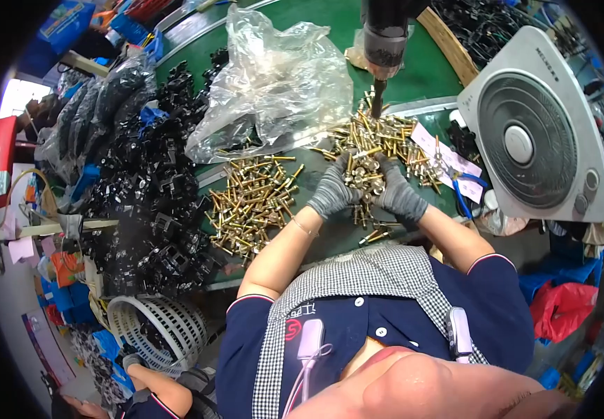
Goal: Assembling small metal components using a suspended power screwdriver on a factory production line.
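Note:
Both my hands wear grey knit gloves and meet around a clump of brass-coloured bolts [365,172] with round silvery heads. My left hand [335,188] is closed against the clump's left side. Against its right side my right hand [398,192] is closed too, its fingers partly hidden among the bolts. Just beyond them lies a loose pile of the same bolts [375,133], and another pile of bolts [253,202] spreads to the left. An upright power screwdriver [384,49] hangs over the far pile, its bit pointing down.
A crumpled clear plastic bag [274,84] lies on the green bench [316,10]. Many black parts [148,188] are heaped at the left. On the right stand a box fan [536,133], blue-handled pliers [464,188] and pink paper [448,153]. Below left are a white basket [190,328] and another person's arm [159,384].

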The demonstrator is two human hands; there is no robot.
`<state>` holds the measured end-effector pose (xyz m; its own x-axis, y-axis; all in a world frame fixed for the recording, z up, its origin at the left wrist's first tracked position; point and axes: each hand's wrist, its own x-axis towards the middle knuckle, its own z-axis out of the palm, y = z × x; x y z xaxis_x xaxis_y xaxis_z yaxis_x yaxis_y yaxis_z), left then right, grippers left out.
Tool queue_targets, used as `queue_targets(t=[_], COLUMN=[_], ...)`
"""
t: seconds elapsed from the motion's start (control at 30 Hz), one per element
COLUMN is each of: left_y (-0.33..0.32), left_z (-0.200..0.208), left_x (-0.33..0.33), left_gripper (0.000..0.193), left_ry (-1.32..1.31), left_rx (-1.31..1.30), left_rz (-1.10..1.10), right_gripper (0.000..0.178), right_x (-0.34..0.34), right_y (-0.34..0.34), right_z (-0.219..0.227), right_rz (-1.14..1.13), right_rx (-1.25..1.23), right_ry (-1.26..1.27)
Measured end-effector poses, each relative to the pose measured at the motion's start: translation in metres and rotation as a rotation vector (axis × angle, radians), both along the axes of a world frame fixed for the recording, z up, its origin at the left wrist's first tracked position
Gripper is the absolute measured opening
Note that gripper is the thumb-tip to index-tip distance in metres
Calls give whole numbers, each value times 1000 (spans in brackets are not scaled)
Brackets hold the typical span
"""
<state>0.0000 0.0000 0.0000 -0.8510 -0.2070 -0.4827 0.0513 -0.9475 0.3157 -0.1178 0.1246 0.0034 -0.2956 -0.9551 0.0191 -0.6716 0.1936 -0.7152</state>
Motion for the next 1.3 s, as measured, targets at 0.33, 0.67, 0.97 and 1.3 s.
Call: queue_targets(t=[0.33, 0.67, 0.97, 1.3], left_y=[-4, -202, -269, -285], left_z=[52, 112, 108, 110], left_x=[79, 25, -76, -24], left_gripper=[46, 73, 45, 29], left_ry=[-77, -563, -1254, -1405], left_rx=[-1272, -1641, -1863, -2289], left_rz=[142, -115, -7, -90], right_gripper=[72, 81, 87, 36], right_x=[46, 16, -160, -136], right_y=[-53, -233, -302, -400], right_z=[73, 53, 46, -3], right_rz=[300, 80, 193, -125], right_rx=[-230, -361, 740, 91], right_ry=[86, -658, -433, 338])
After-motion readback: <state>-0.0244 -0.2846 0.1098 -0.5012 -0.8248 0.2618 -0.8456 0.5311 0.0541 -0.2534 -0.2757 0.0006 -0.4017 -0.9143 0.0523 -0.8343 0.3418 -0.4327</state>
